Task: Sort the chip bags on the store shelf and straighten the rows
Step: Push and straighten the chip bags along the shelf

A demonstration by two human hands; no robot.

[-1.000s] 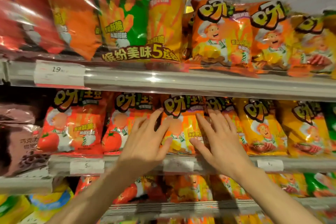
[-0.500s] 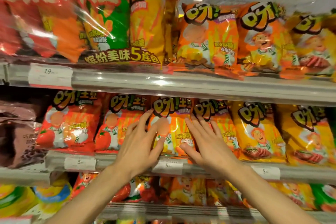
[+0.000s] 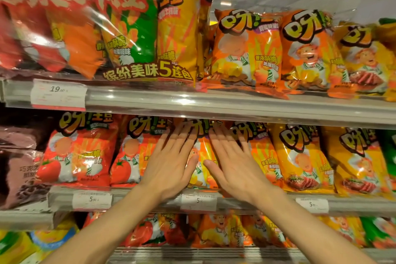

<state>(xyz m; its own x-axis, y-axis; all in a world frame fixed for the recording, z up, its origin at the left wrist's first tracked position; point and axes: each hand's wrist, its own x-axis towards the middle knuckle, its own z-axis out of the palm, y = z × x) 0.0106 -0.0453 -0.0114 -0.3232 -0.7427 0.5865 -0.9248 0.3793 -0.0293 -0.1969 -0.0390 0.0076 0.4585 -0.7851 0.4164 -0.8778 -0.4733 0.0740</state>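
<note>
Both hands have been carried upward since the earlier frames, so that the fingertips now reach the top of the bags instead of their middles. Nearest the camera, the left hand (image 3: pixel 171 163) is laid flat with straight, slightly spread fingers, and the right hand (image 3: pixel 233 163) is laid the same way just beside it; nothing is gripped by either. Between and beneath them an orange bag (image 3: pixel 201 156) is pressed on the middle shelf (image 3: pixel 353 203), its lower edge just behind the price tag (image 3: pixel 198 200). To its left a red bag (image 3: pixel 128 156) is partly covered by the left hand, and a yellow bag (image 3: pixel 300 161) stands beside the right.

Trouble can be foreseen from the push itself. If too much force is used, the orange bag may be driven back behind its neighbours, and the row left uneven. The puffed, slippery film may let a palm slide, so that the red bag is tilted or knocked flat. Farther up, bags on the upper shelf (image 3: pixel 235 105) overhang the rail and could be dislodged if the fingertips are raised higher.
</note>
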